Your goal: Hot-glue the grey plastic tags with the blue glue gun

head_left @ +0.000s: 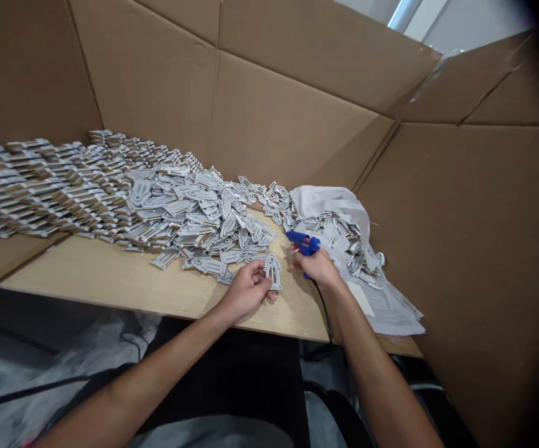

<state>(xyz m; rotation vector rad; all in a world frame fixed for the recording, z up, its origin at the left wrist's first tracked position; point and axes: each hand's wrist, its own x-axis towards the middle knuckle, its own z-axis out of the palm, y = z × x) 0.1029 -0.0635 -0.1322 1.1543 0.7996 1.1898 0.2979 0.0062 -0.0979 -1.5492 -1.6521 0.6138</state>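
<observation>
Between the thumb and fingers of my left hand [247, 291] is a small grey arch-shaped piece [273, 271] with cut-out slots, held upright above the front of the table. My right hand [318, 266] is wrapped round the handle of a blue glue gun [304, 242]. Its nozzle points to the left, a little above and apart from the grey piece. From the handle a black cord [326, 311] hangs down over the table edge. Left of my hands lies a loose heap of similar grey pieces [195, 211].
Neat stacked rows of the pieces [40, 186] fill the left side. More pieces lie in a white plastic bag [363, 218] at the right, over white sheets [398, 311]. Tall cardboard walls [274, 112] surround the wooden table [124, 280] at the back and sides.
</observation>
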